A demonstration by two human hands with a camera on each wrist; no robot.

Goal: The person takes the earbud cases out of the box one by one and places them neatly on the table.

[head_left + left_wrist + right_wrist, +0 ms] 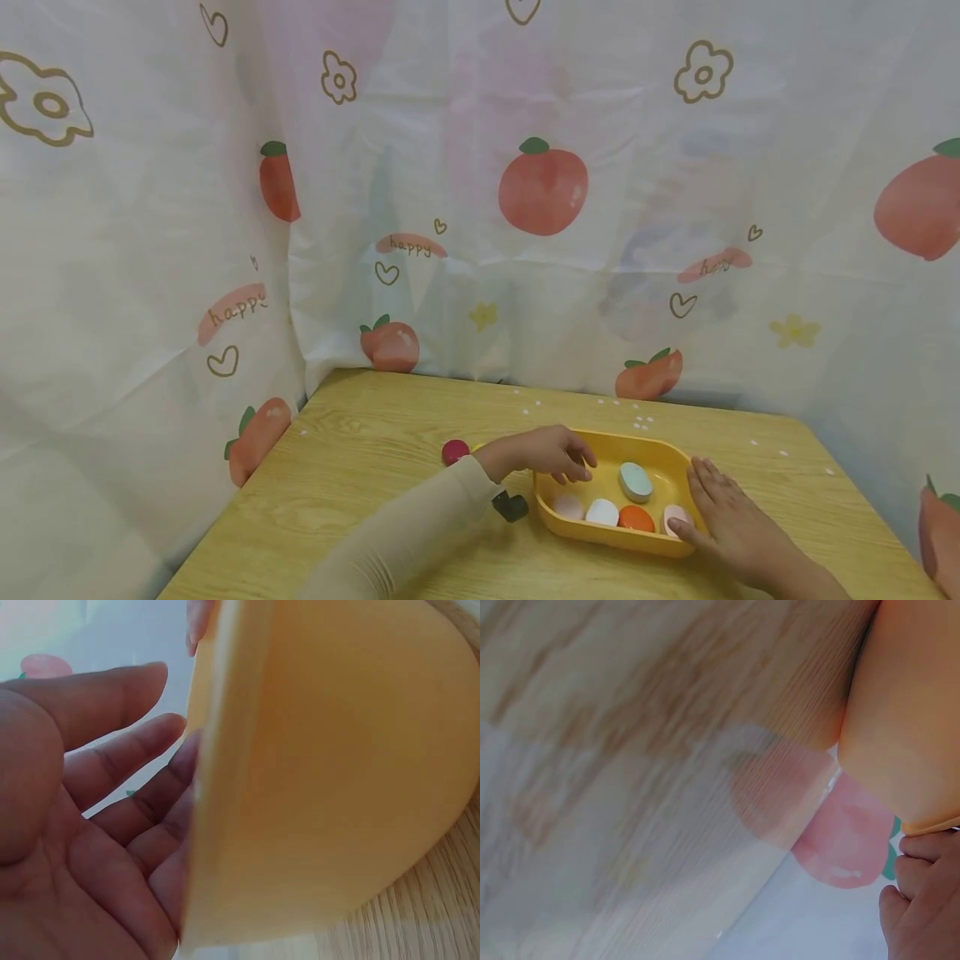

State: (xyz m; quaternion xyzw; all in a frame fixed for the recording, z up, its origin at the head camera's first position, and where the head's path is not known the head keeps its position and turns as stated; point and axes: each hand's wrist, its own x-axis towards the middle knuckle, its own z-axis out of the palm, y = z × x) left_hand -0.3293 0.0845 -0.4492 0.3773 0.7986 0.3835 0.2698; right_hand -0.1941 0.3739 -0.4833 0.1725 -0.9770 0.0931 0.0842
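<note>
A yellow oblong tray [600, 537] holds several smooth, rounded pieces: a pale mint one [636, 482], a white one [602, 512], an orange one [636, 518] and two pale pink ones, one at each end of the front row. My left hand [558, 454] reaches over the tray's left end, fingers loosely bent and nothing visible in them. In the left wrist view its thumb stands apart from the fingers [124, 757], which pass behind the rim. My right hand [738, 525] lies along the tray's right end with straight fingers, the thumb over the front corner.
On the wood-grain table [375, 467], a crimson piece [455, 452] and a dark green piece [511, 506] lie left of the tray. Something yellow is partly hidden behind my left wrist. Small white specks dot the far side. A printed curtain [465, 250] hangs behind.
</note>
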